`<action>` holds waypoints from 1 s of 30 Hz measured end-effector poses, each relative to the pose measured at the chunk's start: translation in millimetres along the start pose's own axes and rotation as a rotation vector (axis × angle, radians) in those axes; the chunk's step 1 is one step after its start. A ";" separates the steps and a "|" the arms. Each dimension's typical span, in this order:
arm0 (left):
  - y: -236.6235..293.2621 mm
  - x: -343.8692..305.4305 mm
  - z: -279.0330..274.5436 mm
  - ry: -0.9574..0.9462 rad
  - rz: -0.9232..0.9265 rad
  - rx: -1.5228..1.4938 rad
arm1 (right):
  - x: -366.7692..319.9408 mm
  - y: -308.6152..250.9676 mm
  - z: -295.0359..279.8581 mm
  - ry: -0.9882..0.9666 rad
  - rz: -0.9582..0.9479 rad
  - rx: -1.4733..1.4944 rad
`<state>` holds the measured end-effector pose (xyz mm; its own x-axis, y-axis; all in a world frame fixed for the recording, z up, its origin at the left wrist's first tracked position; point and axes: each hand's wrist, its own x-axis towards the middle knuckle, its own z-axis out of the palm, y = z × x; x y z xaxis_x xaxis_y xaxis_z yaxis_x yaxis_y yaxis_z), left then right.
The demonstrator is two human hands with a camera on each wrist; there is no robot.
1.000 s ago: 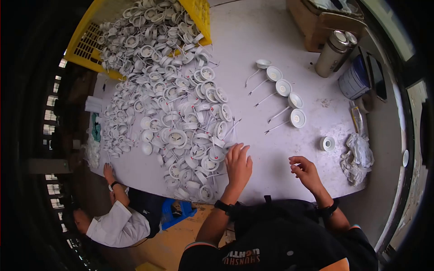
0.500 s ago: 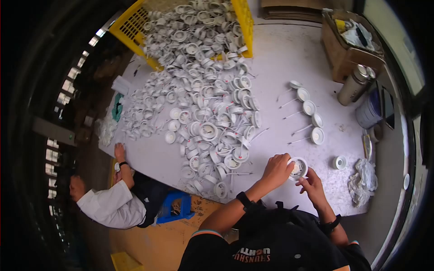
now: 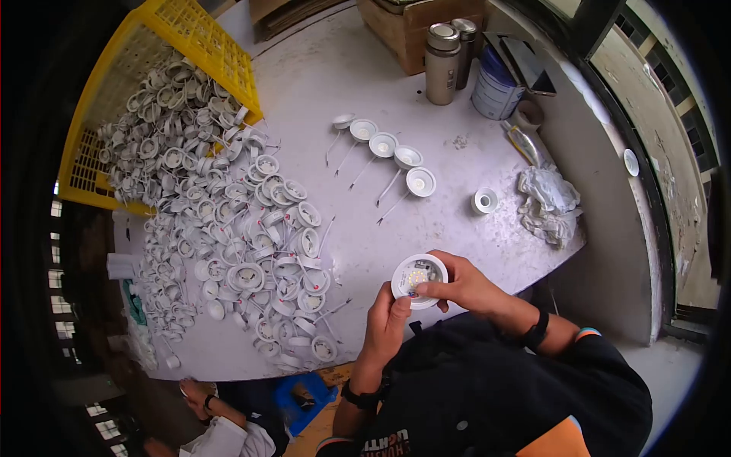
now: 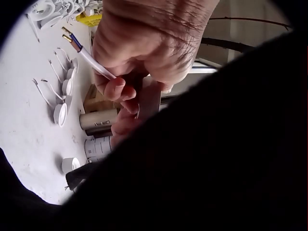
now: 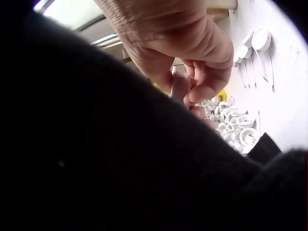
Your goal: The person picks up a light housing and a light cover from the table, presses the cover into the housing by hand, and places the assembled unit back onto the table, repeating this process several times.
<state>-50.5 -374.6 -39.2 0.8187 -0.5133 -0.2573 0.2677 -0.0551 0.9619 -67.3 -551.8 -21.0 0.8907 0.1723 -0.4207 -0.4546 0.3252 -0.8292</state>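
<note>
In front of the body, both hands hold a round white LED light point(image 3: 420, 263), its open face with the dotted LED board turned up toward the head camera. My left hand point(image 3: 383, 324) grips its left edge, thumb near the lower rim. A white cable point(image 4: 96, 63) with bare-ended brown and blue wires sticks out from under the left fingers in the left wrist view. My right hand point(image 3: 468, 283) holds the right side, thumb laid over the light's face and fingers behind it. The right wrist view shows the right hand point(image 5: 178, 36) at the light's edge, seen side-on.
Several cabled lights point(image 3: 383, 145) stand in a diagonal row on the table point(image 3: 304, 99). At the left, a large heap of lights point(image 3: 251, 244) spills from a yellow crate point(image 3: 228, 61). A small white ring point(image 3: 484, 201), crumpled plastic point(image 3: 550, 202) and flasks point(image 3: 442, 65) lie to the right.
The left hand has left the heap's edge and a light has come to be held between both hands. Both hands have brought it closer to the body, face up; the head view has turned right.
</note>
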 end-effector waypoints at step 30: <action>-14.6 34.8 20.7 0.037 -0.225 -0.001 | 40.0 57.4 -175.8 0.713 -0.269 -1.410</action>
<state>-36.4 -409.4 -60.3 0.7566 -0.4563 -0.4684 0.4461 -0.1635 0.8799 -56.7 -689.7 -150.0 0.9446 -0.3252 0.0437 -0.2825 -0.8740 -0.3954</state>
